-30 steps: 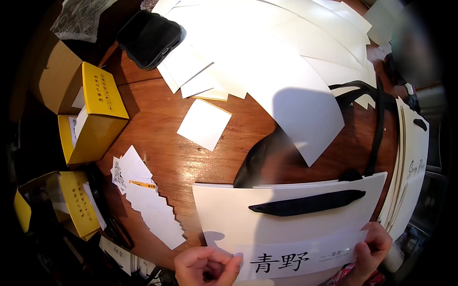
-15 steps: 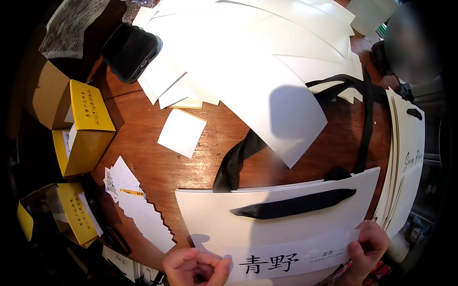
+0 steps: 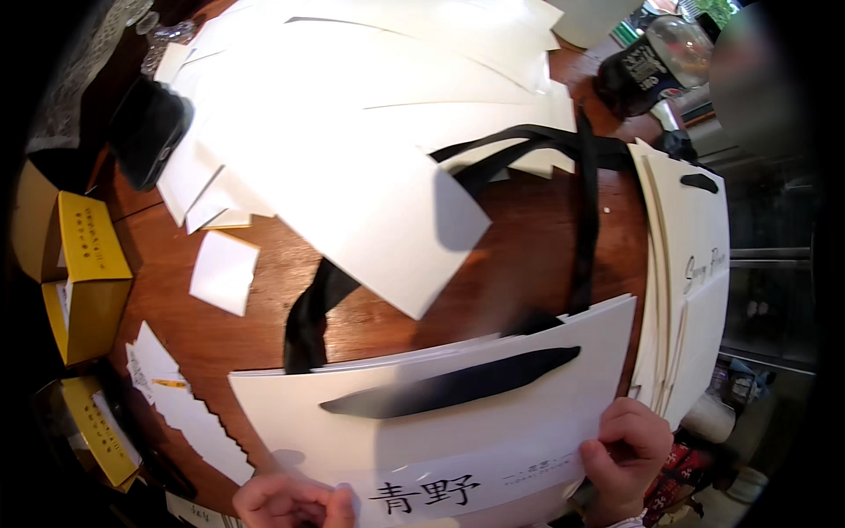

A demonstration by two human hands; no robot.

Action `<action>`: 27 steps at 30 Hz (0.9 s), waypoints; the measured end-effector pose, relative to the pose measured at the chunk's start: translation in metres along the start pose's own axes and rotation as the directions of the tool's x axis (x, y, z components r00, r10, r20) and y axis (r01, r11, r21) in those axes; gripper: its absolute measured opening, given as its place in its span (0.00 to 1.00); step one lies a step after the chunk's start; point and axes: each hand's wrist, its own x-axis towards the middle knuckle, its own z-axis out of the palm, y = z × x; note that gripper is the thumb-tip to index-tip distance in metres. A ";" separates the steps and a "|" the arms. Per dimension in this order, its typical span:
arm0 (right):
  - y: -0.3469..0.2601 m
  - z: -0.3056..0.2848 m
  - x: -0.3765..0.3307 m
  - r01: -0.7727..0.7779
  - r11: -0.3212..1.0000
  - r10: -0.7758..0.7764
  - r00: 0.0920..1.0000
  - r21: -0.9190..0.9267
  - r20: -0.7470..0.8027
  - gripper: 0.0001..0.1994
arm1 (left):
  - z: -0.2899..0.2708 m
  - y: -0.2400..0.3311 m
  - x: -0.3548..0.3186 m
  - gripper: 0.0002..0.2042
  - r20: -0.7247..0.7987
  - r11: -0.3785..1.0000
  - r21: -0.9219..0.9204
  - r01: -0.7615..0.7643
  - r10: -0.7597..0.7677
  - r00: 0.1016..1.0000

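Observation:
A white paper bag (image 3: pixel 528 409) with a black ribbon handle (image 3: pixel 449 385) on its front lies flat before me, its top edge facing away. Across the lower part of the bag runs a long, pale, see-through label strip (image 3: pixel 493 495) with dark lettering. My left hand (image 3: pixel 295 503) is at the strip's left end, fingers curled and thumb against them. At the right end, my right hand (image 3: pixel 627 449) pinches the strip between thumb and bent fingers. Whether the whole strip touches the bag, I cannot tell. The lower part of the bag is cut off.
Large white sheets (image 3: pixel 352 176) overlap across the table's far side. More white bags (image 3: pixel 691 299) stand stacked at the right, near a dark drink bottle (image 3: pixel 647 75). Yellow boxes (image 3: pixel 92 238), a black phone (image 3: pixel 150 132) and torn paper pieces (image 3: pixel 198 418) are on the left.
The view has turned right, so the table's things sit further left and the bottle shows more fully. Both hands still keep to the strip's ends.

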 end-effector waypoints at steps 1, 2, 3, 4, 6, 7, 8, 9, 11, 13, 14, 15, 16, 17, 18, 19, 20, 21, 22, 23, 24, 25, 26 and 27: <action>-0.001 0.000 0.001 -0.018 1.000 0.018 1.000 -0.004 0.011 0.12 | 0.001 0.000 0.000 0.26 -0.011 1.000 -0.007 0.018 -0.018 1.000; 0.000 -0.001 0.002 -0.003 1.000 0.003 1.000 -0.016 0.013 0.11 | 0.002 0.000 0.000 0.25 0.009 1.000 -0.005 -0.002 0.002 1.000; 0.000 -0.001 0.001 -0.004 1.000 0.004 1.000 -0.018 0.017 0.11 | 0.001 0.000 0.000 0.25 0.007 1.000 -0.010 -0.028 0.028 1.000; -0.001 -0.002 0.000 -0.003 1.000 0.004 1.000 -0.020 0.023 0.10 | 0.001 -0.001 0.000 0.25 0.018 1.000 -0.011 -0.028 0.028 0.999; 0.001 -0.005 0.001 0.021 0.999 -0.020 0.998 -0.029 0.053 0.10 | -0.001 0.000 0.000 0.25 0.035 1.000 -0.011 -0.028 0.028 0.999; 0.000 -0.006 0.001 0.007 0.999 -0.005 0.998 -0.036 0.057 0.10 | -0.001 0.001 0.001 0.25 0.041 1.000 -0.012 -0.028 0.028 0.999; -0.001 -0.007 0.001 -0.007 0.999 0.009 0.998 -0.042 0.062 0.10 | -0.001 0.001 0.000 0.25 0.047 1.000 -0.012 -0.027 0.027 0.999; -0.001 -0.007 0.002 -0.019 0.999 0.022 0.997 -0.045 0.068 0.10 | -0.001 0.001 0.000 0.25 0.043 0.999 -0.013 -0.031 0.031 0.999; 0.000 -0.006 0.002 -0.027 0.999 0.029 0.997 -0.032 0.075 0.10 | -0.001 0.000 0.000 0.25 0.036 0.999 -0.014 -0.038 0.039 0.999; 0.002 -0.006 0.003 -0.027 0.999 0.029 0.996 -0.023 0.080 0.10 | 0.000 0.000 0.001 0.24 0.031 0.999 0.011 -0.053 0.053 0.998; 0.003 -0.005 0.003 -0.023 1.000 0.024 0.996 -0.019 0.083 0.10 | 0.000 0.001 0.002 0.24 0.030 0.998 0.023 -0.061 0.060 0.998; 0.003 -0.006 0.004 -0.017 1.000 0.018 0.996 -0.019 0.085 0.10 | 0.000 0.000 0.001 0.24 0.030 0.998 0.022 -0.061 0.060 0.998; 0.004 -0.006 0.004 -0.009 1.000 0.011 0.996 -0.020 0.090 0.10 | 0.000 0.000 0.001 0.24 0.030 0.998 0.022 -0.061 0.061 0.998; 0.004 -0.006 0.005 -0.002 1.000 0.004 0.995 -0.021 0.096 0.10 | 0.000 -0.001 0.001 0.24 0.030 0.998 0.021 -0.062 0.061 0.998; 0.004 -0.006 0.005 0.006 1.000 -0.003 0.995 -0.023 0.104 0.10 | -0.001 -0.001 0.000 0.24 0.028 0.998 0.014 -0.060 0.060 0.998; 0.004 -0.005 0.006 0.010 1.000 -0.006 0.995 -0.030 0.100 0.09 | -0.001 -0.002 0.000 0.24 0.025 0.998 0.006 -0.059 0.058 0.998; 0.003 -0.004 0.006 0.014 0.999 -0.010 0.995 -0.038 0.097 0.09 | 0.000 -0.002 -0.001 0.24 0.022 0.998 -0.001 -0.057 0.057 0.998; 0.004 -0.003 0.006 0.014 0.999 -0.010 0.996 -0.041 0.090 0.09 | 0.000 -0.002 0.000 0.24 0.023 0.998 -0.007 -0.061 0.061 0.998; 0.003 -0.004 0.006 0.009 0.999 -0.005 0.996 -0.049 0.092 0.09 | 0.001 -0.002 0.000 0.24 0.024 0.998 -0.012 -0.065 0.065 0.998; 0.003 -0.004 0.006 0.005 0.998 0.000 0.996 -0.056 0.094 0.09 | 0.001 -0.001 0.001 0.24 0.024 0.997 -0.017 -0.069 0.070 0.997; 0.002 -0.005 0.006 0.003 0.998 0.003 0.995 -0.063 0.097 0.09 | 0.001 -0.001 0.001 0.23 0.024 0.997 -0.019 -0.069 0.069 0.997; 0.003 -0.004 0.006 0.011 0.997 -0.004 0.995 -0.070 0.099 0.09 | 0.001 -0.001 0.000 0.23 0.024 0.997 -0.021 -0.068 0.069 0.997; 0.003 -0.004 0.006 0.019 0.997 -0.011 0.995 -0.077 0.100 0.09 | 0.001 -0.001 0.000 0.23 0.024 0.997 -0.023 -0.068 0.069 0.997; 0.003 -0.004 0.006 0.027 0.996 -0.019 0.995 -0.086 0.101 0.09 | 0.001 0.000 0.000 0.23 0.017 0.998 -0.022 -0.062 0.062 0.998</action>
